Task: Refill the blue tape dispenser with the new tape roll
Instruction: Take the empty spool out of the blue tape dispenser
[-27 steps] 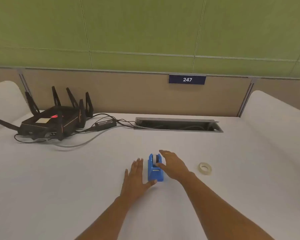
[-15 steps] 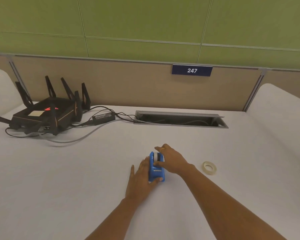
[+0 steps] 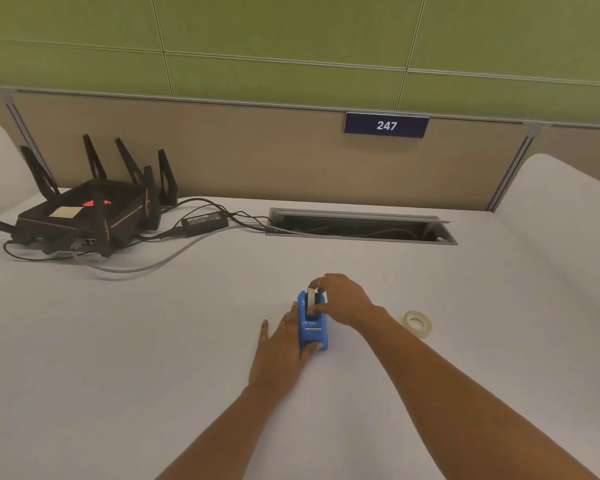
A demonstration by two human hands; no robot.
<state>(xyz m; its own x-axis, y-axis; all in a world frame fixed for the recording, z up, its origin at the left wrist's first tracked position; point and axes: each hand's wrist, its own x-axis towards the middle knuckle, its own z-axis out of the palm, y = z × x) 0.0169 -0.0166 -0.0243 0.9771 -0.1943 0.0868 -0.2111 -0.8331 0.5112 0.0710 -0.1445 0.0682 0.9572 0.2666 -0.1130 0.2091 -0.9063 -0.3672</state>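
Note:
The blue tape dispenser (image 3: 313, 327) lies on the white table, its long axis pointing away from me. My left hand (image 3: 280, 348) rests flat against its left side, thumb curled around the near end. My right hand (image 3: 340, 299) is over the far end, thumb and fingers pinching a pale ring, the old roll (image 3: 311, 297), that sits in the dispenser's slot. The new tape roll (image 3: 417, 323), a translucent ring, lies flat on the table to the right of my right wrist, untouched.
A black router (image 3: 84, 220) with upright antennas stands at the back left, its power brick (image 3: 204, 221) and cables trailing to an open cable tray (image 3: 361, 226) in the table. A beige partition with a "247" sign (image 3: 386, 125) closes the back.
My left hand has moved in against the dispenser's side and its thumb has wrapped the near end. My right hand has shifted to the far end and closed its fingers on the roll.

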